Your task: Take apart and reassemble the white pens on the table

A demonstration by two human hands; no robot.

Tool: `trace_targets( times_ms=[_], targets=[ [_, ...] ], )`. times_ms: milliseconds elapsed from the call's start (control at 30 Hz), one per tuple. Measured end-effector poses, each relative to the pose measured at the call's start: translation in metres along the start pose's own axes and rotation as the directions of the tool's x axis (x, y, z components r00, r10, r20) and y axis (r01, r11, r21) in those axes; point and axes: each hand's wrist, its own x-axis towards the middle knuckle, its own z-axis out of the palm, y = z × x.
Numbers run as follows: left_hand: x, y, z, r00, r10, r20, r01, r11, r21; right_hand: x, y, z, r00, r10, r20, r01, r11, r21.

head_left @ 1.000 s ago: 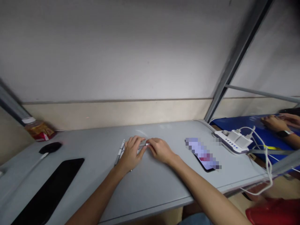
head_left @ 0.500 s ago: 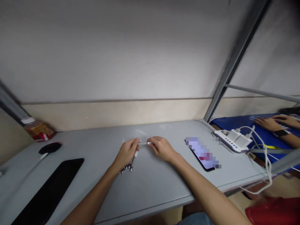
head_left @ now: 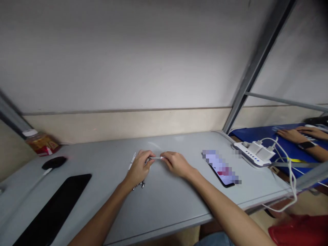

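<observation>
My left hand (head_left: 138,169) rests on the grey table (head_left: 164,201), fingers closed round several pens (head_left: 139,185) whose metal tips stick out under the palm. One white pen (head_left: 132,161) lies just left of that hand. My right hand (head_left: 176,164) pinches the other end of a thin white pen (head_left: 155,158) held between both hands, fingertips almost touching.
A phone (head_left: 220,168) with a lit screen lies right of my hands. A white power strip (head_left: 252,154) with chargers and cables sits at the right edge. A black pad (head_left: 51,208), a black mouse (head_left: 54,162) and a bottle (head_left: 41,143) are at the left. Another person's hands (head_left: 299,134) work at a blue table.
My left hand drew the bundle of pens under its palm and shifted back toward my right hand. The two hands have closed the gap on the thin pen.
</observation>
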Motion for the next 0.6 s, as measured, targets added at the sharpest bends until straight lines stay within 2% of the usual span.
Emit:
trace_targets(
  times_ms=[67,100,233,300,367,433,533,600],
  targets=[
    [-0.001,0.003,-0.001,0.995,0.082,-0.049,-0.079,0.995,0.067,0.0,-0.002,0.0,1.0,0.004,0.018,-0.004,1.0,-0.02],
    [-0.002,0.004,-0.001,0.994,0.103,-0.037,-0.098,0.989,0.113,0.0,-0.003,-0.001,1.0,0.002,0.026,-0.001,0.999,-0.039],
    [-0.003,0.004,0.002,0.982,0.135,0.134,-0.169,0.943,0.286,0.0,-0.009,-0.002,0.998,-0.026,0.054,0.033,0.992,-0.125],
    [-0.003,0.003,0.004,0.971,0.155,0.183,-0.211,0.918,0.336,0.0,-0.012,-0.002,0.997,-0.034,0.067,0.042,0.993,-0.114],
    [-0.004,0.005,0.003,0.965,0.182,0.189,-0.243,0.893,0.38,-0.001,-0.013,-0.004,0.995,-0.04,0.086,0.041,0.999,-0.013],
    [-0.004,0.009,0.001,0.952,0.225,0.207,-0.294,0.861,0.415,-0.001,-0.012,-0.006,0.99,-0.063,0.127,0.038,0.981,0.19],
    [-0.005,0.015,-0.002,0.932,0.281,0.227,-0.355,0.829,0.432,-0.001,-0.005,-0.009,0.965,-0.109,0.237,-0.041,0.834,0.55],
    [-0.005,0.016,-0.003,0.926,0.299,0.231,-0.374,0.817,0.439,-0.001,0.001,-0.01,0.954,-0.081,0.29,-0.145,0.721,0.678]
  ],
)
